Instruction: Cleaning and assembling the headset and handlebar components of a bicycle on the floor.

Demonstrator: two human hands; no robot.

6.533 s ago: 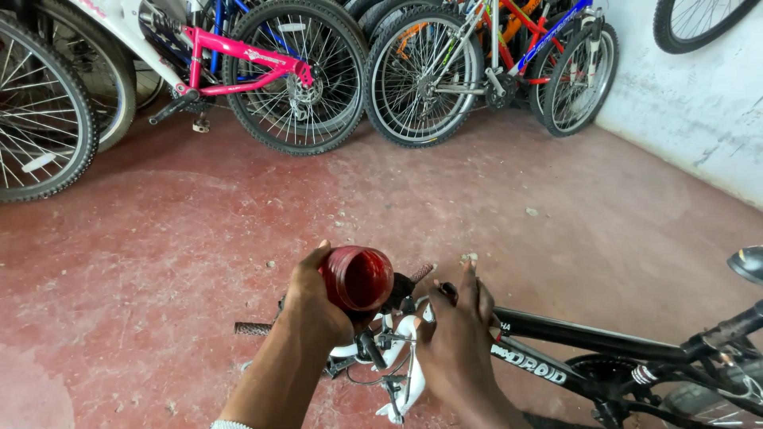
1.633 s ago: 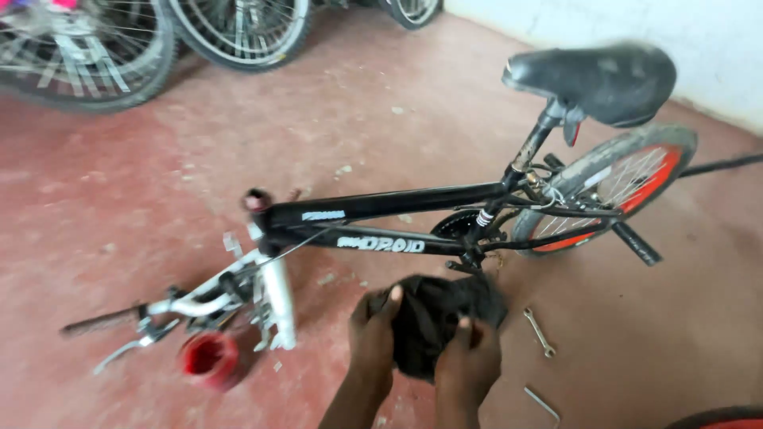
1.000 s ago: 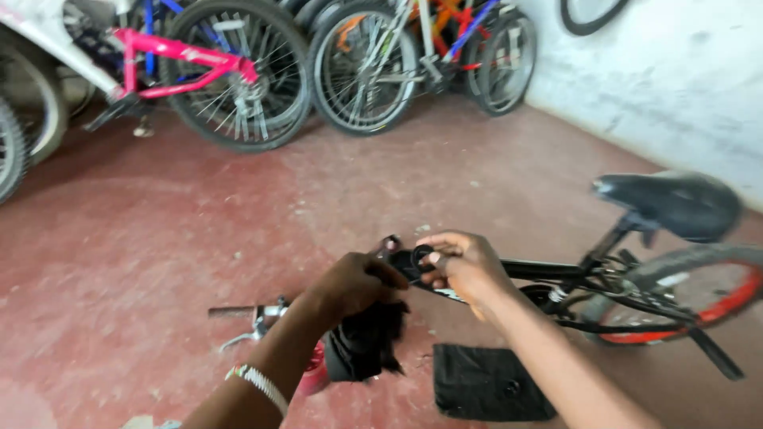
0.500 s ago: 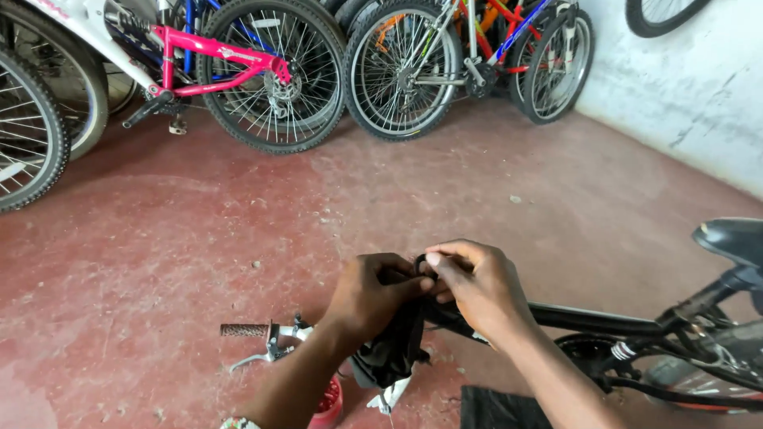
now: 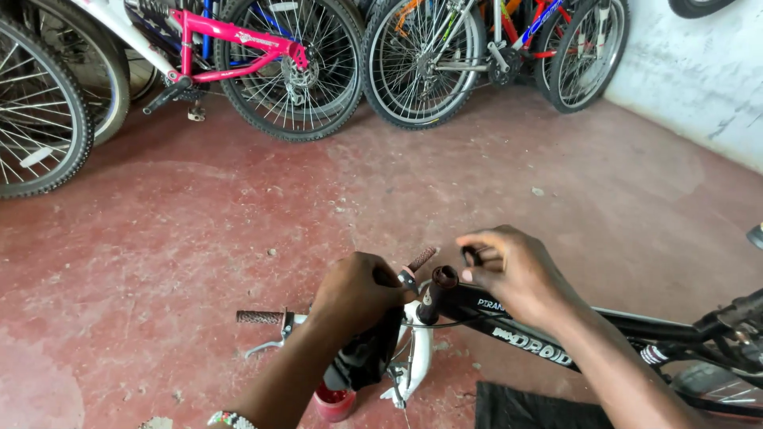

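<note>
You are working on a black steel bicycle frame point(image 5: 556, 349) with pale lettering along its sloping tube, lying low at about five o'clock in your view, its open head tube point(image 5: 439, 287) pointing up between your hands. Your left hand point(image 5: 359, 294) is clenching a dark, limp cloth point(image 5: 367, 356) that is hanging down from your fist, right beside the white fork point(image 5: 416, 359). Your right hand point(image 5: 513, 274) is curling over the frame's top, thumb and forefinger pinching a small dark part point(image 5: 470, 256) just above the head tube; what the part is, you cannot tell.

At nine o'clock from your left hand the handlebar is sticking out, wearing a brown, knobbly rubber grip point(image 5: 258, 317) with a silver brake lever point(image 5: 265, 347) hanging under it. A second grip point(image 5: 422, 257) is poking up at twelve o'clock, between your hands. A small red plastic cup point(image 5: 334, 404) is standing under the cloth at six o'clock, and a black mat point(image 5: 540, 407) is lying flat beside it.

The floor point(image 5: 397, 191) is rough red concrete, speckled with grit. Well apart, at twelve o'clock, a pink bicycle point(image 5: 238, 48) and other spoked, knobbly-tyred bikes point(image 5: 493, 48) are leaning by a whitewashed wall point(image 5: 699, 71).
</note>
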